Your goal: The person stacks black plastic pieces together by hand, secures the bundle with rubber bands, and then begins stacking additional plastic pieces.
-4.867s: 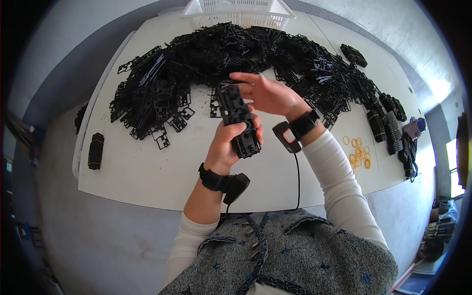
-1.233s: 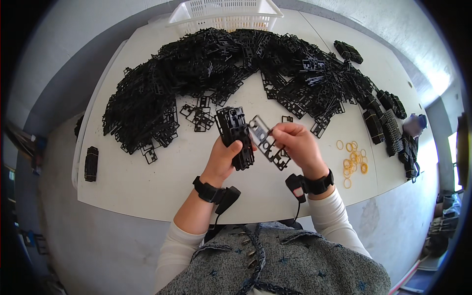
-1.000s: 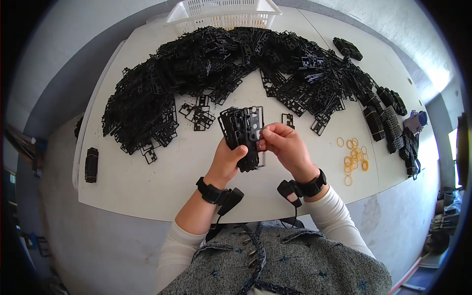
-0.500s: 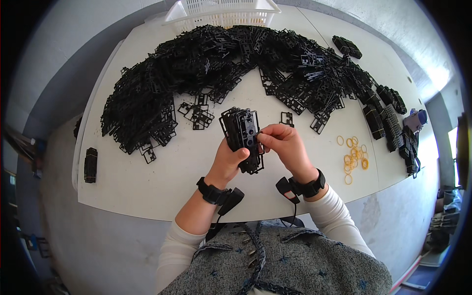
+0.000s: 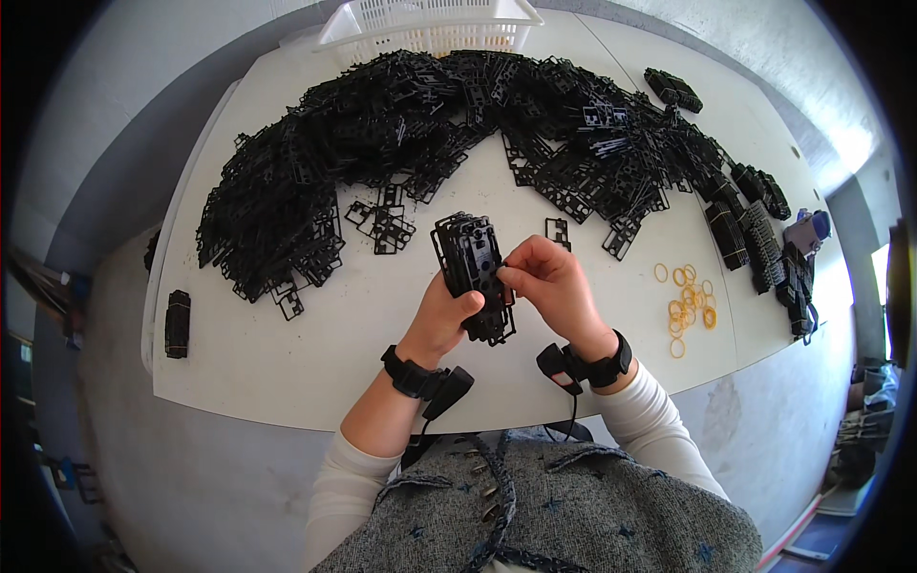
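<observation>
A thick stack of thin black plastic frames (image 5: 470, 263) stands tilted over the table, its pieces not all flush at the edges. My left hand (image 5: 439, 320) wraps around it from the left and below, thumb across the near part. At the stack's right edge, my right hand (image 5: 556, 286) pinches with thumb and forefinger, the other fingers curled in. Whether it grips one frame or several is hidden. Just beyond that hand lies a loose black frame (image 5: 558, 229). Both wrists wear black straps with small devices.
Loose black frames form a large arched pile (image 5: 401, 115) across the white table (image 5: 258, 368). Yellow rubber bands (image 5: 690, 310) lie at right, near banded bundles (image 5: 728, 237). Another bundle (image 5: 177, 325) sits far left. A white basket (image 5: 430, 40) stands at the back, a purple object (image 5: 808, 232) at the right edge.
The stack has tipped slightly and shifted a little to the right and nearer in my left hand. My right hand stays pinched at its edge, almost unmoved.
</observation>
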Tool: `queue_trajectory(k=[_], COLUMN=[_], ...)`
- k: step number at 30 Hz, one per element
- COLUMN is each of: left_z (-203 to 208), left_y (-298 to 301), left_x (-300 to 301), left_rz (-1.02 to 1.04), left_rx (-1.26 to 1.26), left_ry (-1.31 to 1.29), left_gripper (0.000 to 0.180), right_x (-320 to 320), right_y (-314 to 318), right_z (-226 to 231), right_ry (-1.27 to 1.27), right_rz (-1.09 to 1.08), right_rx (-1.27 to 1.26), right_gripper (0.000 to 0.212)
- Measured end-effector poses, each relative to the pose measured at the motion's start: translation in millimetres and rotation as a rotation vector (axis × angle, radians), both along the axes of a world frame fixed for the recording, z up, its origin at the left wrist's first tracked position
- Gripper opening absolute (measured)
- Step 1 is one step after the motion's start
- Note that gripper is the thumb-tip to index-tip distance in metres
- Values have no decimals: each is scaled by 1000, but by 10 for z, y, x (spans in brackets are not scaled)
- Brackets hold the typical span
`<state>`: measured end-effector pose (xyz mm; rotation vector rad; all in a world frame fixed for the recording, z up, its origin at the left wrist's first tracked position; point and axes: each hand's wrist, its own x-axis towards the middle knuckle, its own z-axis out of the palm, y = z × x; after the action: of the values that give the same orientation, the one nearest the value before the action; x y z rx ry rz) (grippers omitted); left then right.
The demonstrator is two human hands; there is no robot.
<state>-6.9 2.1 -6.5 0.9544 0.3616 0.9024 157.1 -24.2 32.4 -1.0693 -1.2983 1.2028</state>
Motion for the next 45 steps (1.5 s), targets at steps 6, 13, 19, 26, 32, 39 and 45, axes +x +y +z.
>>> queue_trajectory(k=[6,13,19,26,32,39,45], left_z=[-45,-31,14,-60,-33,25,58], left_y=[-11,-45,-42,-27,-46,-62,-77], left_x=[17,32,44,70,42,-12,51], left_rz=[26,44,32,0,33,-159,-208], left_rx=[14,10,-21,-5,-87,-63,-38], left_ry=[14,54,13,-94,-37,-89,-85], left_gripper=[71,80,72,69,62,60,58], right_x=[-11,-91,-104,-127,-140,-136,-21], right_y=[-9,-56,-65,-66,-33,-66,-10], right_z=[-1,29,25,54,-73,78,52], right_ry=[22,-56,-69,-92,-163,190,221], right_rz=[-17,-87,-90,-105,-129,163,271], right_rx=[-22,-49,-102,-102,88,-55,-193], right_gripper=[9,11,14,15,13,35,36])
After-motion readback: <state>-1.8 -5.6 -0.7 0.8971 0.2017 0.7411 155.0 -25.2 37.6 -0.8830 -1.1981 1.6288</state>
